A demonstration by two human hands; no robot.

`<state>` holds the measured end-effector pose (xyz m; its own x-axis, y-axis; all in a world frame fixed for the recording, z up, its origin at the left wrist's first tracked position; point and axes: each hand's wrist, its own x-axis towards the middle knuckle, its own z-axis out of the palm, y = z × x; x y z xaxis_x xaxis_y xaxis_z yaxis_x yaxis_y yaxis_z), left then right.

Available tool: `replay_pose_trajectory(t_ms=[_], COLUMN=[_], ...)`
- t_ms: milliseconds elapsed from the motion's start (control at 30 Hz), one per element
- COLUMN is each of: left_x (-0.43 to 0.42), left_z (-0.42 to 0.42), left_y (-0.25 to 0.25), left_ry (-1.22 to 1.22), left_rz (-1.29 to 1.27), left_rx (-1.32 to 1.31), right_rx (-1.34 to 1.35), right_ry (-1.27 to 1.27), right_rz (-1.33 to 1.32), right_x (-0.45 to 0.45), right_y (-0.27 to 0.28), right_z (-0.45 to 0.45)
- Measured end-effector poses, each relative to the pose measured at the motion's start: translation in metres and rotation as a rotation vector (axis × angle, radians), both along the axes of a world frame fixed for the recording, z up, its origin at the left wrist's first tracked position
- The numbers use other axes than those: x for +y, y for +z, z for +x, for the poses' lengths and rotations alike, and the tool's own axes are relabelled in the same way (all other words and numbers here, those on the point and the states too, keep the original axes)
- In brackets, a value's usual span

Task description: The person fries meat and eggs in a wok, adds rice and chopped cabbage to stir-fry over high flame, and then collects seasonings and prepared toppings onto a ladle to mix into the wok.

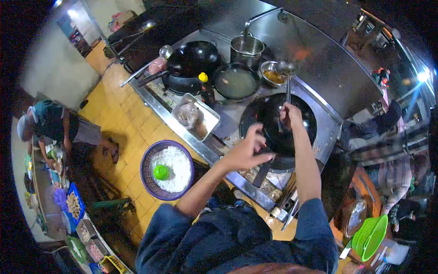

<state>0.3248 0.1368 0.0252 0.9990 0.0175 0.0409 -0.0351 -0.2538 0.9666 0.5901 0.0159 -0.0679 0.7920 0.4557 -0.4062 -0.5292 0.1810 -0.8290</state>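
Note:
My right hand (291, 116) is closed round the handle of a metal ladle (287, 68), whose bowl is up beside a small metal bowl (273, 74) of yellowish liquid. Below that hand lies a large black wok (303, 130) on the stove. My left hand (251, 148) is over the wok's near left side, fingers spread and slightly blurred, with nothing in it. The wok's dark handle (261, 176) points toward me, below my left hand.
Left of the wok are a metal tray (211, 122), a dark bottle with yellow cap (207, 93), a pan of liquid (236, 81), a pot (247, 47) and another wok (192, 59). A purple basket (147, 176) holds white rice. A person (50, 118) bends at far left.

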Motion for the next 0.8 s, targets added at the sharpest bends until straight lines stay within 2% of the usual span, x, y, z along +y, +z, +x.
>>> replay_pose_trajectory(t_ms=[67,167,200,233,267,300,333,367,400,433,500,533,567,600,633,667,700,733,767,800], left_x=[0.019,0.049,0.048,0.053,0.051,0.042,0.042,0.028,0.012,-0.005,-0.043,-0.057,-0.070,-0.082,-0.074,-0.068,-0.062,-0.062,-0.053,-0.040], left_z=[-0.048,-0.138,-0.168,-0.223,-0.273,-0.324,-0.369,-0.438,-0.480,-0.504,-0.547,-0.556,-0.565,-0.567,-0.550,-0.541,-0.536,-0.536,-0.536,-0.522], left_y=[-0.016,-0.125,-0.111,-0.191,-0.228,-0.275,-0.301,-0.387,-0.409,-0.415,-0.388,-0.387,-0.391,-0.398,-0.398,-0.406,-0.409,-0.408,-0.429,-0.428], left_ry=[-0.011,0.233,0.403,0.546,0.648,0.782,0.596,0.962,1.021,1.072,1.162,1.167,1.136,1.099,0.959,0.815,0.671,0.832,0.883,0.907], left_rz=[-0.127,-0.086,-0.062,0.156,0.222,0.301,0.478,0.025,-0.170,-0.369,-1.459,-1.460,-1.436,-1.416,-1.449,-1.471,-1.483,-1.275,-1.104,-0.927], left_rx=[0.037,0.102,0.435,0.424,0.530,0.683,0.854,0.895,0.994,1.088,0.785,0.786,0.818,0.847,0.844,0.835,0.819,0.893,0.930,0.964], right_rx=[-0.124,-0.495,-0.494,-0.637,-0.778,-0.780,-0.849,-0.916,-0.862,-0.866,-0.291,-0.421,-0.415,-0.235,-0.054,-0.181,-0.180,-0.232,-0.285,-0.227], right_ry=[-0.030,-0.001,0.008,0.092,0.181,0.189,0.294,0.404,0.343,0.354,0.199,0.206,0.206,0.170,0.132,0.185,0.176,0.161,0.145,0.109], right_rz=[-0.243,-0.556,-0.550,-0.818,-1.087,-1.082,-1.110,-1.137,-0.970,-0.970,-0.423,-0.469,-0.469,-0.344,-0.223,-0.278,-0.286,-0.255,-0.224,-0.245], right_x=[0.030,0.058,0.064,0.069,0.070,0.070,0.071,0.075,0.074,0.071,0.070,0.066,0.063,0.054,0.041,0.026,0.011,-0.006,-0.021,-0.034], right_y=[-0.010,-0.053,-0.077,-0.100,-0.118,-0.127,-0.133,-0.135,-0.117,-0.099,-0.074,-0.116,-0.109,-0.089,-0.069,-0.060,-0.050,-0.041,-0.029,-0.009], right_z=[0.041,0.093,0.117,0.142,0.159,0.168,0.175,0.176,0.155,0.141,0.118,0.144,0.131,0.110,0.087,0.071,0.058,0.044,0.028,0.007])
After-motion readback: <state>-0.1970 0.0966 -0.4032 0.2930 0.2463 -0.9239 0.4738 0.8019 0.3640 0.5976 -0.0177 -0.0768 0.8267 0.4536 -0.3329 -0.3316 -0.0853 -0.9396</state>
